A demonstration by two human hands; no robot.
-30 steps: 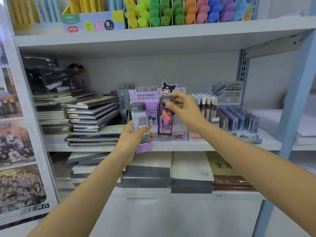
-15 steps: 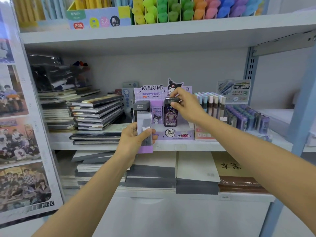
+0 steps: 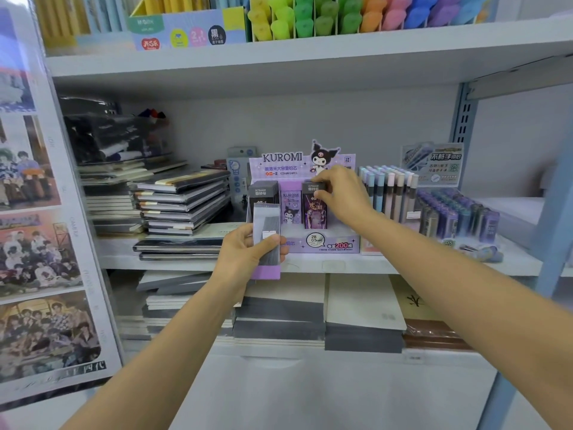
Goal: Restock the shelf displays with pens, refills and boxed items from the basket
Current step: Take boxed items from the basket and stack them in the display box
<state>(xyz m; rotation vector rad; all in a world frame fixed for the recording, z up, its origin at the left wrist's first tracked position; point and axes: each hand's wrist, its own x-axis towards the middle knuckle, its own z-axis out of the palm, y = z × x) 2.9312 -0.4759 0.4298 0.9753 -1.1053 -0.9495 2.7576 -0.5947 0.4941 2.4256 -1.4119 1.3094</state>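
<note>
Two hands work at a lilac cardboard display box (image 3: 328, 243) printed "KUROMI", with "2B 0.5mm" and "200" on its front lip. It stands on the middle pale grey metal shelf (image 3: 192, 262). Three rows of packs face out of it. On the left is a black pack marked "ULTRAMAN" (image 3: 263, 193), in the centre a lilac pack marked "KUROMI" (image 3: 290, 209), and on the right a dark purple refill pack (image 3: 313, 212), also headed "ULTRAMAN".

The right hand (image 3: 342, 193) pinches the top of this dark purple pack between thumb and curled fingers, with the pack upright in its row. The left hand (image 3: 246, 254) is wrapped round a stack of slim grey packs with a lilac base (image 3: 266, 226), held upright just in front of the display's left corner. The number in the stack cannot be counted.

A pile of dark-covered notebooks (image 3: 183, 206) lies to the left, and a rack of pastel-capped pens (image 3: 387, 190) stands just to the right.
</note>
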